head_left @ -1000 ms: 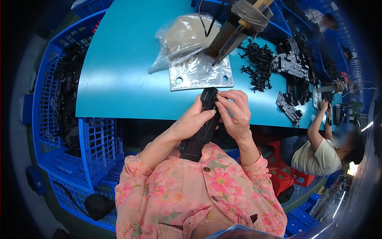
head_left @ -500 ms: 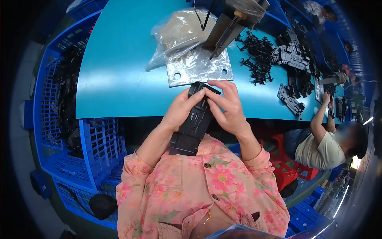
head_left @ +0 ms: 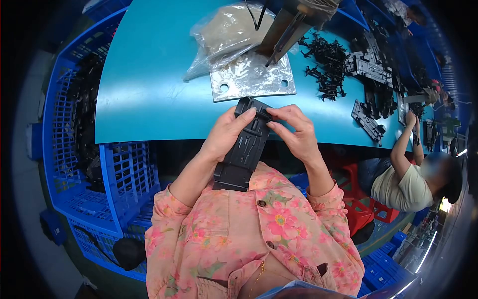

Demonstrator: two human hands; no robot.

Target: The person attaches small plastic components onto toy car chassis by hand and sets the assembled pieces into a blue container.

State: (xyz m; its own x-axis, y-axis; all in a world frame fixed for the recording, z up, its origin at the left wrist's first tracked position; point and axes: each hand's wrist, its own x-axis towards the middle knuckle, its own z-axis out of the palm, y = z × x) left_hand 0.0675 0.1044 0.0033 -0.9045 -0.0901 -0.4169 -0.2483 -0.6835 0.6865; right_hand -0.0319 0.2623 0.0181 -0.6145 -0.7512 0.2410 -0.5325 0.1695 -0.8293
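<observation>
I hold a long black plastic part (head_left: 242,149) upright against my chest, at the near edge of the teal table (head_left: 149,89). My left hand (head_left: 226,132) wraps its left side, thumb across the upper end. My right hand (head_left: 296,132) pinches a small black piece at the part's top right corner. The part's ribbed face is turned towards me.
A metal plate with holes (head_left: 251,79), a clear bag (head_left: 229,37) and a standing tool (head_left: 286,27) lie beyond my hands. Small black clips (head_left: 326,70) and stacked black parts (head_left: 371,74) sit to the right. A blue crate (head_left: 84,129) holds black parts on the left. Another person (head_left: 408,174) works at right.
The black part has turned so its ribbed face shows. My right hand has shifted from covering the top end to pinching at its top right corner.
</observation>
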